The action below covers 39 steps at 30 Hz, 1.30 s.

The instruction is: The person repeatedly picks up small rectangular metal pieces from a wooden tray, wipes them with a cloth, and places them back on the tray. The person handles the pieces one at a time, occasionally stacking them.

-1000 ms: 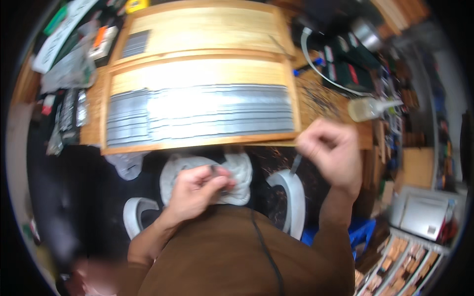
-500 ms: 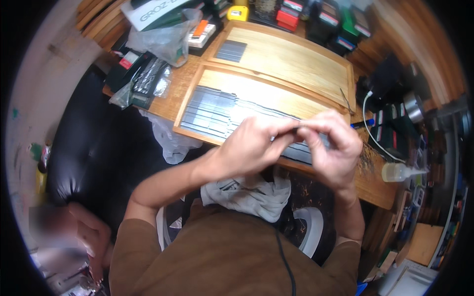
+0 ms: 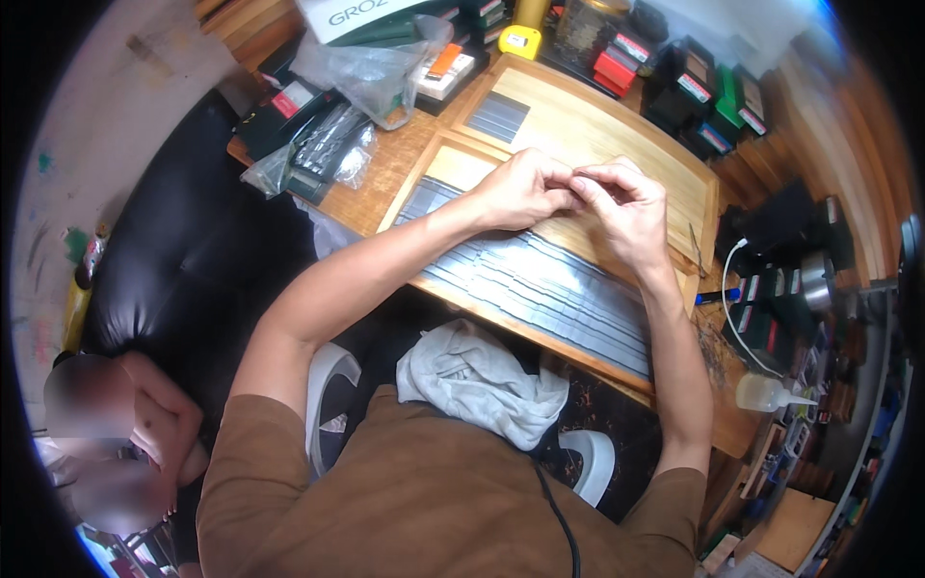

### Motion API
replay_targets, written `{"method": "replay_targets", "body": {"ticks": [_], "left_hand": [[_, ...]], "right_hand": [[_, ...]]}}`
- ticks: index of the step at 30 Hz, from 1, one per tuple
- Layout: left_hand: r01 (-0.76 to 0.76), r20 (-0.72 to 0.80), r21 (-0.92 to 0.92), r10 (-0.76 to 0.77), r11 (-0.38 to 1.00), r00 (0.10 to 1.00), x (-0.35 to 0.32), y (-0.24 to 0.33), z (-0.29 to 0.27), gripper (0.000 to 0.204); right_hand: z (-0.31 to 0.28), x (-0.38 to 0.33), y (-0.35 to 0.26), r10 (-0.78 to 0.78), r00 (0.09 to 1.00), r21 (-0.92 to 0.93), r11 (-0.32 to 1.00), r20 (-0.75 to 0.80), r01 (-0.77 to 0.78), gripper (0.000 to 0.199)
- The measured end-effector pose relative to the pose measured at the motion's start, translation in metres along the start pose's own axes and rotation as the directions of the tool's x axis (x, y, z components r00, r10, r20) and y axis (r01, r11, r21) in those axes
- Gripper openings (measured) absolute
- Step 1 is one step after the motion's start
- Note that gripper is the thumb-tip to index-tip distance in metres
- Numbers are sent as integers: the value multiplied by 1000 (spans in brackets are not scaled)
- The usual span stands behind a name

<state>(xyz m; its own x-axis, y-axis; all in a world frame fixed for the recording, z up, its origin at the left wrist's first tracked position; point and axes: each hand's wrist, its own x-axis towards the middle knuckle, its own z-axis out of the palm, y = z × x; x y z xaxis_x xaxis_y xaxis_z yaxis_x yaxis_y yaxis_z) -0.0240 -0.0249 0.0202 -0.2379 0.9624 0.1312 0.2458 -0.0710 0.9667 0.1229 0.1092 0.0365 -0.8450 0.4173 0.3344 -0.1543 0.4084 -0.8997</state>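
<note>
Hands meet above the near wooden tray (image 3: 438, 164): our left hand (image 3: 520, 188) and our right hand (image 3: 631, 207) come together fingertip to fingertip, touching, over the tray's bare upper part. Both grips are pinched nearly closed, fingers curled in toward one another, but what they have hold of is too small for us to make out, and we cannot tell whether either hand actually grasps anything. Below our hands, rows of thin grey metal strips (image 3: 540, 284) lie side by side in that tray, filling its lower half. A second wooden tray (image 3: 588, 120) sits just behind it, with a small patch of the same grey strips (image 3: 498, 116) at its left end. A crumpled white cloth (image 3: 477, 380) rests on our lap, near the bench (image 3: 371, 183) edge. A clear plastic bag (image 3: 371, 72) lies on the bench to the left of the trays.
</note>
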Motion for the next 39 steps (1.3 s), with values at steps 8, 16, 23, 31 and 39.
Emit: {"method": "replay_targets", "body": {"ticks": [8, 16, 23, 31, 39], "left_hand": [[83, -28, 128, -80, 988, 996, 19, 25, -34, 21], [247, -222, 161, -209, 955, 952, 38, 29, -79, 55], [9, -246, 693, 224, 721, 943, -4, -3, -87, 30], [-306, 158, 723, 283, 620, 946, -9, -18, -61, 33], [-314, 127, 725, 329, 613, 936, -7, -22, -58, 31]], "right_hand": [[-7, 43, -36, 14, 1000, -87, 996, 16, -12, 24], [11, 124, -8, 208, 976, 30, 978, -69, -206, 20], [27, 142, 48, 510, 857, 106, 858, -75, -502, 26], [40, 137, 76, 507, 857, 122, 860, -88, -496, 24], [38, 142, 69, 537, 842, 20, 843, -45, -537, 24]]}}
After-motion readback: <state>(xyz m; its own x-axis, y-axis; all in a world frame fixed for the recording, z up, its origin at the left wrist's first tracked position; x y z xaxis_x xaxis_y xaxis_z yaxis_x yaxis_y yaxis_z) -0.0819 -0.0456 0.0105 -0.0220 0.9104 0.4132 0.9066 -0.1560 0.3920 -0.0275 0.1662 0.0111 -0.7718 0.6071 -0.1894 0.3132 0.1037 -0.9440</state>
